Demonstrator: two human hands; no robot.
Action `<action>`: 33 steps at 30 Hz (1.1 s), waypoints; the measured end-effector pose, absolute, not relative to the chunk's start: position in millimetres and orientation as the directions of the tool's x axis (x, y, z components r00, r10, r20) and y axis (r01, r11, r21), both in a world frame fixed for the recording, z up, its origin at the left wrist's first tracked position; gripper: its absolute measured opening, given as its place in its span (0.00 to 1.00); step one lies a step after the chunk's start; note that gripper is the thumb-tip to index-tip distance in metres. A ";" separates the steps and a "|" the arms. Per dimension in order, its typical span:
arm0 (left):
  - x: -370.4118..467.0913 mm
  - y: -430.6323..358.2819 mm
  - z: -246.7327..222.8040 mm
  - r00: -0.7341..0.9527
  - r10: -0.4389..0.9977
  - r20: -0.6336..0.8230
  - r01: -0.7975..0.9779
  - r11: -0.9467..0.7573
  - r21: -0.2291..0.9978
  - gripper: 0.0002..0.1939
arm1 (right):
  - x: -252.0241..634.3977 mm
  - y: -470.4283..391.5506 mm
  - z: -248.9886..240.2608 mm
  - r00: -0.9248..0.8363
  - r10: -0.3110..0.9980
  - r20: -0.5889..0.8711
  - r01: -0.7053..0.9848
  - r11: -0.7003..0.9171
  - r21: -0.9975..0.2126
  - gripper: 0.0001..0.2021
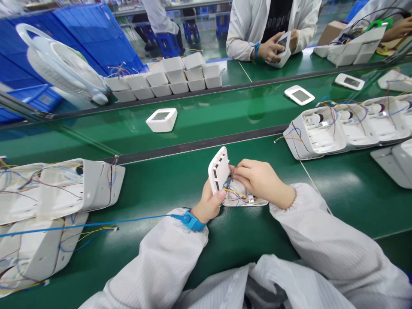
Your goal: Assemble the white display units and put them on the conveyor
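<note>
A white plastic casing (245,202) with coloured wires inside rests on the green bench before me. Its white panel (220,171), with a row of dark slots, stands tilted up at the left side. My left hand (208,202) grips the panel's lower part, thumb on the near edge, with a blue wrist strap (190,220) behind it. Over the casing, my right hand (257,180) has its fingers pinched on the thin wires (231,175) beside the panel. The exact wire or connector between those fingertips is too small to make out.
Wired white housings stand on the left (96,184) and right (298,137). White display units, one of them left of centre (162,119), lie on the green strip beyond the dark rail (193,143). Across it, a person holds a white unit (283,51). A blue cord (128,221) runs left.
</note>
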State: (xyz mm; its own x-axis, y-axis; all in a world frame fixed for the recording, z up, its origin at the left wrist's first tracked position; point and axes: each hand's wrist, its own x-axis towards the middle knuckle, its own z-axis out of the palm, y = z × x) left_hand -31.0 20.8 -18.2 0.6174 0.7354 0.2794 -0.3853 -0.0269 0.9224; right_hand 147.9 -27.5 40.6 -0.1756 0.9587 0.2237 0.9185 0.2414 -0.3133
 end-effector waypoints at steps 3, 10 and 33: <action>-30.4 20.6 -18.3 0.614 0.731 0.297 -0.405 -0.031 0.914 0.33 | 148.3 -27.1 41.8 -0.233 0.947 0.219 0.902 0.295 -0.315 0.11; -30.1 20.5 -12.1 0.623 0.739 0.258 -0.357 -0.024 0.934 0.30 | 148.7 -29.1 42.8 -0.238 0.937 0.255 0.896 0.313 -0.315 0.11; -31.2 20.4 -17.7 0.623 0.745 0.236 -0.340 -0.014 0.940 0.35 | 153.3 -26.3 47.2 -0.190 0.959 0.212 0.909 0.253 -0.331 0.10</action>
State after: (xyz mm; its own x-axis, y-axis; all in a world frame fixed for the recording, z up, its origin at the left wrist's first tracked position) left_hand -31.2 20.4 -17.7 0.6234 0.7453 0.2363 -0.3395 -0.0141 0.9405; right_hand 153.3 -26.3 47.2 -0.1897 0.9587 0.2119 0.9090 0.2531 -0.3311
